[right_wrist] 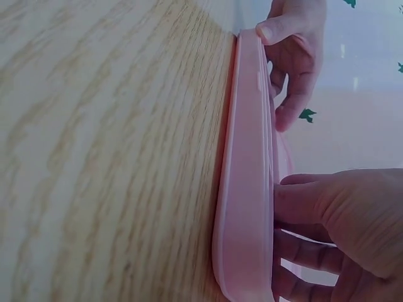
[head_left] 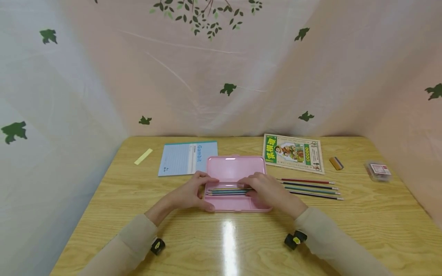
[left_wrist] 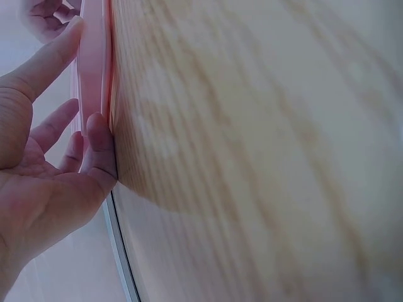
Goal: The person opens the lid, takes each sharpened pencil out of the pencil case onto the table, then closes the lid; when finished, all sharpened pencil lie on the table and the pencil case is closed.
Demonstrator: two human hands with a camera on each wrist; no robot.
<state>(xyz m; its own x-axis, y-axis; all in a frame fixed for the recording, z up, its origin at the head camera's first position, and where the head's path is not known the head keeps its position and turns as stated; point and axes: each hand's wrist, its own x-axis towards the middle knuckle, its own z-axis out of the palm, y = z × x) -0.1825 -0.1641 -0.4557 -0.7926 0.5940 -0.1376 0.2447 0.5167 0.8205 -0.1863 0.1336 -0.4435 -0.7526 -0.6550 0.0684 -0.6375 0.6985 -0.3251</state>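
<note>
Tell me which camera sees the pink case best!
The head view: it looks down into the open case, so the pencils inside show. The left wrist view catches only part of its side. The right wrist view shows a long outer side, but no pencils.

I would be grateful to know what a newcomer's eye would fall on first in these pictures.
Probably the open pink pencil case in the middle of the wooden table, with the left hand at its left end and the right hand over the pencils inside. Next, perhaps, the row of four pencils to its right, and the colourful booklet beyond them.
</note>
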